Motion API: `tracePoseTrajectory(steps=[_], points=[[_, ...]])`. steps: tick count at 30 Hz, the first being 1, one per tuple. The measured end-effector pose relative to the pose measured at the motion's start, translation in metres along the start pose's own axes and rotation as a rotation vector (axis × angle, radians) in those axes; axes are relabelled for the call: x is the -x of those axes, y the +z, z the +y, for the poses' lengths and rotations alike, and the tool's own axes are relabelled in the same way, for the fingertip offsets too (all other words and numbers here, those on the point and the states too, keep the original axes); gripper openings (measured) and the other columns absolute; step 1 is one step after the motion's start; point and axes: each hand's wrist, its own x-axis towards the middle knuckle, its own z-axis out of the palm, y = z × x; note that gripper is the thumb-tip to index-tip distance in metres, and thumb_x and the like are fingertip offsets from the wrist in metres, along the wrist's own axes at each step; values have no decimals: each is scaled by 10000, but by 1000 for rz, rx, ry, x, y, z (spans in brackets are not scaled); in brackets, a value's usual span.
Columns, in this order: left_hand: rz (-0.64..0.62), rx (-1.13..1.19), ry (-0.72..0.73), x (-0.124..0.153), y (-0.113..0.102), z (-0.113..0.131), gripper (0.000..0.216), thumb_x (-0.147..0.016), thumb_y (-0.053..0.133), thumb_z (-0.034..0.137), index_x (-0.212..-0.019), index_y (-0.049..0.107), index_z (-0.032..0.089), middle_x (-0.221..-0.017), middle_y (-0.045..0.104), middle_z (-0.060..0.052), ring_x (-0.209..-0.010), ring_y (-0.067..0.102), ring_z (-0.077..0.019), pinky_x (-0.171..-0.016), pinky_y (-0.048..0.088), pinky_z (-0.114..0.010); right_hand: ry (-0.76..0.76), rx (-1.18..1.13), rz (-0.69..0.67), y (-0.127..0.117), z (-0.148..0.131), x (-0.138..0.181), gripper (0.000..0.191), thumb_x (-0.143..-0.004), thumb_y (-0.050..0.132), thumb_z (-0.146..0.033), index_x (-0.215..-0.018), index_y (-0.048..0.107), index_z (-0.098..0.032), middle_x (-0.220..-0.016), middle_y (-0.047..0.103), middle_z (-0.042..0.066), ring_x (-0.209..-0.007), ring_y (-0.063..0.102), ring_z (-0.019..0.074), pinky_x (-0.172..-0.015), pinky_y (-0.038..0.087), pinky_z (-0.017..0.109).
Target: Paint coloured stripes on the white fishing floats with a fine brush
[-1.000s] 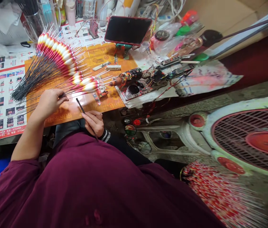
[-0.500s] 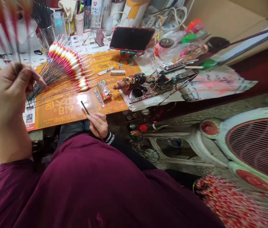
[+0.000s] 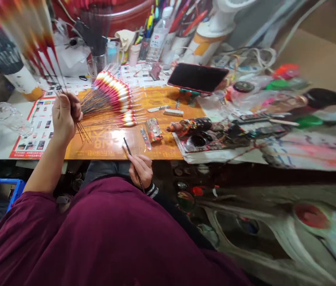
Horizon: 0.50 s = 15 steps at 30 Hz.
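My left hand [image 3: 65, 113] is closed round the thin dark stems of a bunch of fishing floats [image 3: 47, 53]. Their red, white and yellow bodies fan out above the fist, blurred at the top left. In my right hand [image 3: 142, 169], near the table's front edge, a thin dark paintbrush [image 3: 128, 147] is pinched with its tip up and to the left. Between and beyond the hands, a row of similar fishing floats [image 3: 114, 93] lies fanned on the orange sheet [image 3: 102, 149], bodies to the right and stems to the left.
A phone [image 3: 199, 77] stands propped at the back. To the right lie a paint-stained tool [image 3: 190, 125], a stained block [image 3: 154, 130] and crumpled plastic. Bottles and pen holders line the rear, including a clear bottle [image 3: 157, 39]. A blue crate [image 3: 16, 194] is at the lower left.
The view has swung, so the table sits further right and lower. My left hand has come down with its bunch, nearer the tabletop. The paintbrush stays in my right hand.
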Motion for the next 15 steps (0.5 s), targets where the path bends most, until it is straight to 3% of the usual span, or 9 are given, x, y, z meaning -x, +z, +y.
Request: tracePoseTrajectory(steps=[3,7,9,13,15], points=[[-56,-117,-3,-7,-36,24,626,-949,560,868,-931,654,249,-649,446,18,-501,389,-123,-487,267,-311,-9,8,4,-2,-1,2,530,-977,580,-131,-1498,633,-217,-1170,813,90,-1096,734,253,-974,601,416],[-34,-348,30,-15,-95,66,468,-994,652,726,-932,651,262,-723,503,-6,-582,455,-155,-523,327,-330,-23,-35,36,-3,-2,3,552,-950,615,-98,-1487,639,-224,-1139,822,81,-1062,752,250,-958,604,405],[76,-418,119,-26,-123,88,401,-1094,576,580,-866,570,251,-723,488,14,-583,419,-136,-545,353,-314,-20,-50,51,-3,-4,2,556,-939,628,-83,-1475,647,-230,-1128,826,78,-1037,760,251,-940,608,406],[405,-502,335,-66,-168,130,392,-1196,189,165,-859,384,206,-688,356,69,-631,434,-63,-689,444,-217,-13,-32,56,-3,-6,2,521,-952,615,-101,-1454,654,-237,-1100,831,75,-1001,780,261,-915,611,422],[603,-619,327,-88,-184,147,399,-1191,129,145,-825,280,204,-678,198,63,-643,448,-16,-694,418,-149,-17,-27,58,-2,-6,2,514,-959,609,-110,-1455,651,-238,-1095,832,72,-991,788,260,-910,615,425]])
